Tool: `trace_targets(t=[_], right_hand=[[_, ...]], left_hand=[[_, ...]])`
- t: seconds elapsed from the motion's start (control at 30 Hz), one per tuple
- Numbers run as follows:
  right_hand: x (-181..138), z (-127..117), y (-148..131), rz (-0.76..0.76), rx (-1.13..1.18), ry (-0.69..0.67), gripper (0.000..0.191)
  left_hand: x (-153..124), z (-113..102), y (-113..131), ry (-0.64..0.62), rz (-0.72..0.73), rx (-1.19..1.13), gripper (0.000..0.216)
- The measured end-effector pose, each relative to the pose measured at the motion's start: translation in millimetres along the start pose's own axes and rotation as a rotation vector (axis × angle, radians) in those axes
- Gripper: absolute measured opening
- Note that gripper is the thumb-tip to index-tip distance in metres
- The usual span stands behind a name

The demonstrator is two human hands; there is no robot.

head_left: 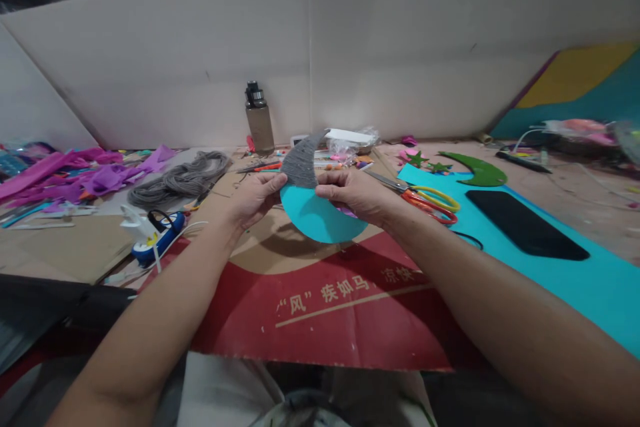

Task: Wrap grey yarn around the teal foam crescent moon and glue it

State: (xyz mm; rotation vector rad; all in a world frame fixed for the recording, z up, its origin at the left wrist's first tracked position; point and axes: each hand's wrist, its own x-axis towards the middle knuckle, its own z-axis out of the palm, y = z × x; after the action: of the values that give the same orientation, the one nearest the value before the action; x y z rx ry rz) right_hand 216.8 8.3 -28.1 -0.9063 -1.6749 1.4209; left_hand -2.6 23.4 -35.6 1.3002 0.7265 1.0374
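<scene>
Held up over the cardboard is a turquoise crescent cut-out point(320, 219), its upper, pointed part wound with grey yarn point(301, 161). My left hand point(260, 197) pinches its left edge, where the yarn meets the bare turquoise. Thumb and fingers of my right hand point(353, 192) close on it at the right side of the yarn-covered part. To the left lies a loose bundle of grey yarn point(183, 177). Scissors with red-orange handles point(430, 207) rest just beyond my right hand. A green crescent point(480, 170) lies farther right.
Red and brown cardboard point(330, 320) covers the table's front. On turquoise sheet material point(540, 287) at right lies a black phone point(527, 223). A blue-and-white power strip point(159, 240) with plugs sits left, near purple scraps point(110, 177). A bottle point(260, 123) stands before the white panel point(200, 67).
</scene>
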Motion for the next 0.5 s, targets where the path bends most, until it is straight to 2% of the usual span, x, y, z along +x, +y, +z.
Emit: trace_targets(t=[0.13, 0.23, 0.37, 0.5], right_hand=[[-1, 0, -4, 0.009, -0.060, 0.043, 0.040], [0, 1, -3, -0.001, -0.103, 0.102, 0.039], [4, 6, 5, -0.100, -0.246, 0.186, 0.036], [7, 10, 13, -0.096, -0.280, 0.265, 0.043]], left_hand=[[1, 2, 1, 0.072, 0.000, 0.030, 0.034], [-1, 6, 2, 0.095, 0.017, 0.136, 0.033], [-2, 9, 1, 0.074, 0.064, 0.274, 0.033], [-1, 11, -1, 0.035, 0.031, 0.179, 0.035]])
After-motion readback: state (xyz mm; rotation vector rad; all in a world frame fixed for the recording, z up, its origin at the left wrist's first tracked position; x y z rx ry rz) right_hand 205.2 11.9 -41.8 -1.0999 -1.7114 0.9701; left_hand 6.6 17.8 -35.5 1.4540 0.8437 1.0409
